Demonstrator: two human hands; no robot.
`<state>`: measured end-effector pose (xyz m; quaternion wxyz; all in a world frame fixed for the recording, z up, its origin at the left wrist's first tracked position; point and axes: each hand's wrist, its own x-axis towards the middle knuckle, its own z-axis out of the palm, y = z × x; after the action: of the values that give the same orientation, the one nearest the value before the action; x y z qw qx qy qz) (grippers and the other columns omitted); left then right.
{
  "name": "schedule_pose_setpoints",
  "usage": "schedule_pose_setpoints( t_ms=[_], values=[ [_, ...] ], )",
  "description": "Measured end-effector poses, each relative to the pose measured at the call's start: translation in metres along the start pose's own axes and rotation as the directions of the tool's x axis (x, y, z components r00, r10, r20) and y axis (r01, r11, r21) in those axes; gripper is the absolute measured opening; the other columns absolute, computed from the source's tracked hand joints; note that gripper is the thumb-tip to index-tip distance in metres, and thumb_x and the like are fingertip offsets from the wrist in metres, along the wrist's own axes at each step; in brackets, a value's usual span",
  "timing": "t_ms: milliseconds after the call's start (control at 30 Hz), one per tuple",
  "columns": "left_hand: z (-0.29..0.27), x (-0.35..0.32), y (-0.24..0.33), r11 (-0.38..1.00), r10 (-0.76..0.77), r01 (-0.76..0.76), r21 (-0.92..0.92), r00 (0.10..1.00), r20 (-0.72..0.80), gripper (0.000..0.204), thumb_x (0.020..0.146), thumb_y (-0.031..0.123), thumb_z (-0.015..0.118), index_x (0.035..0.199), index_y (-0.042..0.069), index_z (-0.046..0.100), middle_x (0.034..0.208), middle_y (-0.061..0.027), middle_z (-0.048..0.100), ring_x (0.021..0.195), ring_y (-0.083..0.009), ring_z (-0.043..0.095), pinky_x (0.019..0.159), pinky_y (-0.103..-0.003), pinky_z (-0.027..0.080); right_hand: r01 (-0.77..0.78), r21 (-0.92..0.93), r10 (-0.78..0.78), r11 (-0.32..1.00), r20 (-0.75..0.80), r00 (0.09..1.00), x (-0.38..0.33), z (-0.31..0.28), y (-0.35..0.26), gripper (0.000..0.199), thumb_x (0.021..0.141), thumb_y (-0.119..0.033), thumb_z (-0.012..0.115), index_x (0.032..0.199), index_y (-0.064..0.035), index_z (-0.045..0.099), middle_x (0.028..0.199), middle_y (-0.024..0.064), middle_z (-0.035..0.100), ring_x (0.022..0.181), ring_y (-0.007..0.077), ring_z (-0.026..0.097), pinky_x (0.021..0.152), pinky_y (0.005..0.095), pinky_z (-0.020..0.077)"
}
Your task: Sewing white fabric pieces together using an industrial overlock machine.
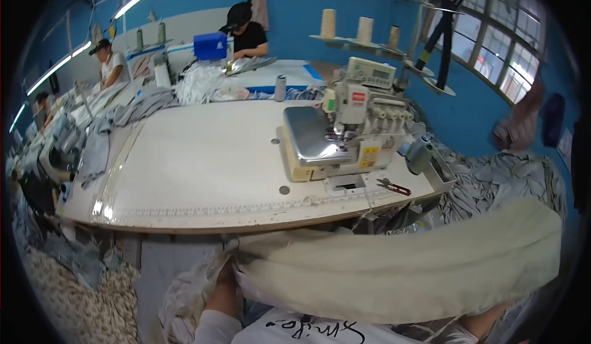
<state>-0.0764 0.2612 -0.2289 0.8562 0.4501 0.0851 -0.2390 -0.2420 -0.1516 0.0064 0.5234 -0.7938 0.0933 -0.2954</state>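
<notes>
A long beige piece of cloth stretches across my lap, in front of the table edge, its wide end raised at the right. At its narrow left end my left hand grips the bunched cloth, the fingertips partly hidden in the folds. Only my right forearm shows, below the cloth's right part; the fabric covers the hand and its fingers. Paler, crumpled cloth hangs beside my left wrist. Beyond the cloth, an overlock sewing machine stands on the white table.
Red-handled thread snips lie right of the machine, near a grey thread cone. Another cone stands farther back. Fabric heaps fill the right side; patterned cloth lies at lower left. Co-workers sit beyond the table.
</notes>
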Motion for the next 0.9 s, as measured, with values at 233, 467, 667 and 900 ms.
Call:
schedule_pose_setpoints(
  t_ms=[233, 467, 667, 900],
  values=[
    [0.003, -0.050, 0.062, 0.724, 0.197, -0.068, 0.686, 0.974, -0.111, 0.046, 0.072, 0.010, 0.067, 0.117, 0.003, 0.059, 0.116, -0.0091, 0.061, 0.107, -0.0203, 0.056, 0.094, -0.032, 0.043, -0.017, -0.413, -0.020, 0.910, -0.086, 0.996, 0.001, 0.000, 0.018, 0.038, 0.096, -0.028, 0.042, 0.125, -0.0051, 0.050, 0.112, 0.0081, 0.059, 0.099, 0.0177, 0.058, 0.085, 0.0340, 0.0488],
    [0.221, -0.190, 0.171, 0.749, 0.144, -0.413, 0.518, 0.864, 0.482, 0.054, 0.060, 0.004, 0.074, 0.111, -0.001, 0.059, 0.115, -0.0106, 0.058, 0.100, -0.0181, 0.058, 0.085, -0.032, 0.047, 0.379, -0.692, -0.434, 0.614, 0.106, 0.895, 0.010, 0.106, 0.109, 0.048, 0.091, -0.037, 0.054, 0.127, -0.0062, 0.049, 0.121, 0.0106, 0.054, 0.106, 0.0202, 0.055, 0.088, 0.0281, 0.0467],
    [0.326, -0.235, 0.152, 0.979, 0.183, -0.078, -0.189, 0.748, 0.638, 0.073, 0.063, -0.004, 0.059, 0.133, -0.001, 0.037, 0.099, -0.0232, 0.061, 0.088, -0.0276, 0.064, 0.083, -0.037, 0.050, 0.750, -0.625, -0.944, 0.217, 0.063, 0.325, 0.038, 0.136, 0.054, 0.056, 0.085, -0.037, 0.062, 0.129, -0.0058, 0.046, 0.128, 0.0111, 0.048, 0.111, 0.0186, 0.050, 0.094, 0.0286, 0.0420],
    [0.474, -0.172, 0.163, 0.649, -0.287, -0.754, 0.100, -0.120, 0.950, 0.071, 0.072, 0.010, 0.066, 0.136, 0.000, 0.038, 0.114, -0.0150, 0.056, 0.104, -0.0232, 0.056, 0.093, -0.035, 0.042, 0.620, -0.739, -0.674, 0.264, 0.318, 0.667, 0.093, -0.051, 0.009, 0.063, 0.083, -0.029, 0.066, 0.136, -0.0071, 0.039, 0.137, 0.0104, 0.042, 0.124, 0.0184, 0.041, 0.102, 0.0316, 0.0358]
  ],
)
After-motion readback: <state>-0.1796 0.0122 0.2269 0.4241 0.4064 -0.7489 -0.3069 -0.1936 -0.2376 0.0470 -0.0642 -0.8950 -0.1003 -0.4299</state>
